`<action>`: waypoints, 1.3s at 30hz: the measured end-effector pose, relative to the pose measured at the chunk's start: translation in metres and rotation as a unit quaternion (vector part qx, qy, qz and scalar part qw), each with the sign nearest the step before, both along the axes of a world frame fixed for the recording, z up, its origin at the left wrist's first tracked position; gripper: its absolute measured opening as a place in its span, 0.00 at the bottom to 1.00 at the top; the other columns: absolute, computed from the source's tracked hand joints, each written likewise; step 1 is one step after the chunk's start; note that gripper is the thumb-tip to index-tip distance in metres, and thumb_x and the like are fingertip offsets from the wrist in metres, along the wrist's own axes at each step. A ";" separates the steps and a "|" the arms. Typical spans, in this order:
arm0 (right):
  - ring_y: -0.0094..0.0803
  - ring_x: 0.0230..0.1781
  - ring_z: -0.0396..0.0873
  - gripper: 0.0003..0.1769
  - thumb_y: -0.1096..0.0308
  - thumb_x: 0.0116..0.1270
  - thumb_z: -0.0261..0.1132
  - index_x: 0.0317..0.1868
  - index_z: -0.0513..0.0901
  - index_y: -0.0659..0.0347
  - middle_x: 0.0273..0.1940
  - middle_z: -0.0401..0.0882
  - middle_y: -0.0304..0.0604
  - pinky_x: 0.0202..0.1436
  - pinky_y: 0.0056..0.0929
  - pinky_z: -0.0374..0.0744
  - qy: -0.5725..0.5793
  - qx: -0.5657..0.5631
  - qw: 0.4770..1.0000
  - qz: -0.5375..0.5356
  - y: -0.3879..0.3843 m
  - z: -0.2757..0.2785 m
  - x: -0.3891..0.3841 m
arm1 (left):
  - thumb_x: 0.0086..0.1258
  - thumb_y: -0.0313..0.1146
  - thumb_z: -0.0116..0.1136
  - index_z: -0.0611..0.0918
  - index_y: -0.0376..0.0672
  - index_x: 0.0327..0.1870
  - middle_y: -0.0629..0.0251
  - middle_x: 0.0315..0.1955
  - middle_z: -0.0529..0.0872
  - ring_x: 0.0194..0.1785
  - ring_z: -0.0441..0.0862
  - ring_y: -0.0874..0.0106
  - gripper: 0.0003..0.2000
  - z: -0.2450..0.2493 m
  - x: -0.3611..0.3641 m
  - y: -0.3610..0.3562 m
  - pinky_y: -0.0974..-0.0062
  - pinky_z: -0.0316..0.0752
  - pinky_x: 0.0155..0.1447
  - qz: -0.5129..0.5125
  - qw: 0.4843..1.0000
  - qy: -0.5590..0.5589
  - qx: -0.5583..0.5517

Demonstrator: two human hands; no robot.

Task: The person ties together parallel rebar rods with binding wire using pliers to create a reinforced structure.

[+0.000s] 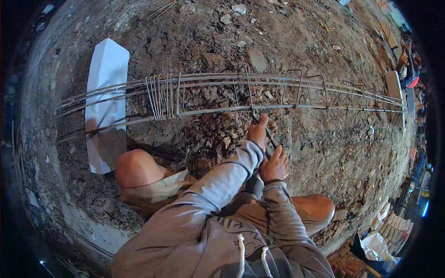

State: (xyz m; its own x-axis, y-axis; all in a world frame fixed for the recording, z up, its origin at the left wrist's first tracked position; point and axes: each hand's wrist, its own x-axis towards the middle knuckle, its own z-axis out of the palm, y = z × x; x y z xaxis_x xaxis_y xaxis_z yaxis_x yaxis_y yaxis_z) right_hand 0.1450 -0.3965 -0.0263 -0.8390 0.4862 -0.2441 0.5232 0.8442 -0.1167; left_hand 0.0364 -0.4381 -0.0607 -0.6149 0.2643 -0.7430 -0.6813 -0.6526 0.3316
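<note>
Fingers (262, 123) of your left hand (256, 133) are curling shut, thumb touching lower bar of rebar cage (208, 109); your right hand (274, 165) is gripping thin dark rod (270, 139) just below.

Outdoor construction site: bare rubble-strewn dirt ground (324, 139), long rebar cage (222, 95) with bent wire stirrups (160, 97) resting on white block (107, 102), stacked bricks (394, 224) at edge.

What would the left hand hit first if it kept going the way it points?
Most likely the nearest long bar of the rebar cage, just beyond the left hand; it may already touch, depth is unclear.
</note>
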 end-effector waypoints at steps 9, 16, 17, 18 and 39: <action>0.58 0.42 0.72 0.24 0.68 0.48 0.61 0.47 0.68 0.66 0.39 0.73 0.61 0.45 0.50 0.72 -0.002 -0.126 0.992 -0.022 0.019 -0.023 -0.011 | 0.60 0.59 0.52 0.76 0.37 0.28 0.63 0.24 0.78 0.24 0.72 0.70 0.27 -0.015 -0.002 0.003 0.69 0.66 0.30 -0.145 0.939 0.056 -0.306; 0.58 0.37 0.76 0.24 0.48 0.52 0.62 0.34 0.78 0.64 0.33 0.78 0.62 0.41 0.49 0.74 -0.095 -0.186 0.978 -0.010 0.034 -0.026 -0.022 | 0.50 0.66 0.57 0.73 0.29 0.47 0.48 0.41 0.77 0.44 0.75 0.60 0.41 0.012 -0.004 -0.041 0.65 0.67 0.49 -0.159 0.916 0.134 -0.343; 0.58 0.37 0.76 0.25 0.46 0.51 0.63 0.32 0.79 0.64 0.32 0.78 0.62 0.40 0.49 0.74 -0.094 -0.213 0.972 -0.030 0.033 -0.029 -0.023 | 0.49 0.68 0.56 0.75 0.30 0.41 0.52 0.33 0.79 0.37 0.76 0.62 0.40 -0.004 -0.009 -0.048 0.66 0.68 0.42 -0.243 0.903 0.164 -0.314; 0.55 0.33 0.77 0.26 0.45 0.51 0.62 0.29 0.80 0.65 0.29 0.78 0.60 0.38 0.48 0.73 -0.096 -0.188 0.977 0.002 0.032 -0.028 -0.023 | 0.48 0.70 0.54 0.78 0.32 0.35 0.57 0.25 0.80 0.30 0.77 0.65 0.39 -0.019 -0.013 -0.052 0.66 0.69 0.35 -0.326 0.882 0.192 -0.282; 0.53 0.35 0.77 0.30 0.49 0.48 0.69 0.37 0.73 0.70 0.33 0.78 0.59 0.39 0.42 0.75 -0.025 -0.253 0.967 0.007 -0.020 -0.030 0.008 | 0.62 0.60 0.44 0.77 0.32 0.36 0.45 0.23 0.80 0.30 0.79 0.49 0.31 0.002 0.000 -0.050 0.57 0.73 0.35 -0.377 0.668 0.232 -0.598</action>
